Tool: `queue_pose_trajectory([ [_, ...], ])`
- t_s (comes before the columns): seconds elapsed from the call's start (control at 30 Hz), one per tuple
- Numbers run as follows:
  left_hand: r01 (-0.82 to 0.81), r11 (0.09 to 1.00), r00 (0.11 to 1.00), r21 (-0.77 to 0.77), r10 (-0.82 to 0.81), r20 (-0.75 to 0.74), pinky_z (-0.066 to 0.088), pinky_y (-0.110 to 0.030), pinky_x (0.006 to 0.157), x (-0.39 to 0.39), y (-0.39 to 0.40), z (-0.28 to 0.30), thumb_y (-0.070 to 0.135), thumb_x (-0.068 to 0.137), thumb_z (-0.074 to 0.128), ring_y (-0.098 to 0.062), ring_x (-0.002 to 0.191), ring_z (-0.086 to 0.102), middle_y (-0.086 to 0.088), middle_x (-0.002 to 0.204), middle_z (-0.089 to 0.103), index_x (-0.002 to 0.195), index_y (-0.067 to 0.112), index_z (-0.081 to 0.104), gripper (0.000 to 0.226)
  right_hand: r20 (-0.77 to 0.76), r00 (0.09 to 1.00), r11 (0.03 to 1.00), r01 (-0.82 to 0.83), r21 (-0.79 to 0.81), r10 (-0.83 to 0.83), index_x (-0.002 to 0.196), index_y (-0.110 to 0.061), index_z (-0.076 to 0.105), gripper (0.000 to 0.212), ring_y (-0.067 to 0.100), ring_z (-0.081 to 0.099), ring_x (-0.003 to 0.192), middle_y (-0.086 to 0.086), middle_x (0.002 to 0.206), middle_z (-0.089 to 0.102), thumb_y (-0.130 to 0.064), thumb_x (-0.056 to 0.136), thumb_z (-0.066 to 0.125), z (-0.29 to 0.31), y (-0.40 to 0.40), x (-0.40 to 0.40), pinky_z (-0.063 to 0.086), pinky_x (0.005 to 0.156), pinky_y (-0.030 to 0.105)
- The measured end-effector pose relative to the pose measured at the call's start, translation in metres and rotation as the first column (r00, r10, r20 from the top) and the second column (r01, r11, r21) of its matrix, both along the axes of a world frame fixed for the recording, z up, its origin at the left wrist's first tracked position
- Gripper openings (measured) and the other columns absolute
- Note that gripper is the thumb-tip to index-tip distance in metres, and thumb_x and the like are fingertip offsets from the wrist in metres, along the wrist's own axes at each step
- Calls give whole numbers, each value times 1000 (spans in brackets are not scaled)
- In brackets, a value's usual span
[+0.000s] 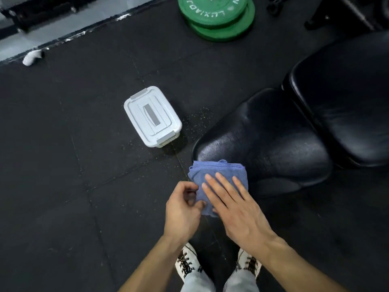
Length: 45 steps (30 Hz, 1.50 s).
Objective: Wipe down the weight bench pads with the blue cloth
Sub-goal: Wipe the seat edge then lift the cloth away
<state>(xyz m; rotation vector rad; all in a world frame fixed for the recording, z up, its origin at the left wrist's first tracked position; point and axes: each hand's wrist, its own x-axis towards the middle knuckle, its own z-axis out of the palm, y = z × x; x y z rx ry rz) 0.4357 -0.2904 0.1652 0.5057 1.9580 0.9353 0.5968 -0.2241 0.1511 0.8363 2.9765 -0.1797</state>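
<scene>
A folded blue cloth (212, 175) hangs in front of me, just off the near end of the black seat pad (267, 142). My left hand (182, 211) pinches the cloth's lower left edge. My right hand (233, 203) lies flat on top of the cloth with its fingers stretched out and the thumb tucked under it. The cloth's far edge overlaps the near end of the seat pad in the view; I cannot tell whether it touches it. A larger black back pad (345, 102) lies to the right of the seat pad, across a narrow gap.
A white lidded plastic box (152, 116) stands on the black rubber floor left of the bench. Two stacked green weight plates (216, 16) lie farther off. A white rag (31, 56) rests by the wall edge. My shoes (187, 264) are below the hands.
</scene>
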Motion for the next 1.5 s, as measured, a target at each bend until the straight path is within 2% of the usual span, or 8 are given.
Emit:
queue_pose_trajectory([
  [0.23,-17,997,991,-70,27,134,63,-46,81,0,15,15,17,95,71,-16,72,67,1,74,71,89,9,66,11,-311,833,884,385,-265,-456,148,-11,54,64,23,40,151,7,161,46,-14,87,71,14,-43,-5,35,120,42],
  [0.33,-95,982,981,-166,121,151,59,-42,69,6,28,24,46,94,72,-15,60,57,1,62,58,76,14,56,40,-318,215,383,574,-723,-923,107,-22,67,12,16,67,106,-5,114,66,-24,96,67,34,-62,-23,49,90,16],
  [0.47,-155,954,958,-258,209,198,38,-24,50,15,43,34,51,90,74,-15,47,38,-5,55,41,53,19,40,60,421,-445,-520,125,-845,-791,92,-17,64,18,22,70,79,7,89,71,-32,94,73,52,-64,-41,58,69,37],
  [0.67,-243,919,842,-309,358,403,59,-52,98,20,40,32,35,88,82,-37,97,78,-19,99,81,100,-3,78,40,604,-436,-496,-345,-797,-667,122,-16,70,30,33,73,110,13,118,77,-30,107,49,45,-27,-71,54,104,51],
  [0.87,-296,896,782,-330,426,455,61,-48,94,32,44,33,37,102,62,-32,91,80,-16,99,81,110,5,75,36,692,-436,-461,-526,-715,-576,136,-11,63,51,39,67,122,21,130,71,-46,109,36,50,-24,-66,44,116,53],
  [1.13,-510,750,653,-420,656,378,62,-47,85,78,64,35,44,109,46,-35,92,75,-16,106,75,124,10,64,41,754,-427,-635,-411,-654,-499,122,6,66,44,45,69,111,31,120,70,-30,108,45,55,10,-34,54,90,47],
  [1.3,-619,630,474,-470,776,416,56,-28,51,107,76,42,43,109,48,-23,64,74,-11,85,74,96,10,63,38,729,-407,-659,-325,-678,-550,89,-5,64,30,23,72,58,12,78,78,-22,108,48,42,28,-5,54,52,28],
  [1.5,-653,583,321,-483,791,521,58,-45,85,162,106,57,33,111,46,-33,86,71,-20,93,71,96,5,61,35,691,-383,-649,-255,-717,-613,106,7,67,22,49,70,107,34,117,70,-7,100,51,44,64,49,58,93,55],
])
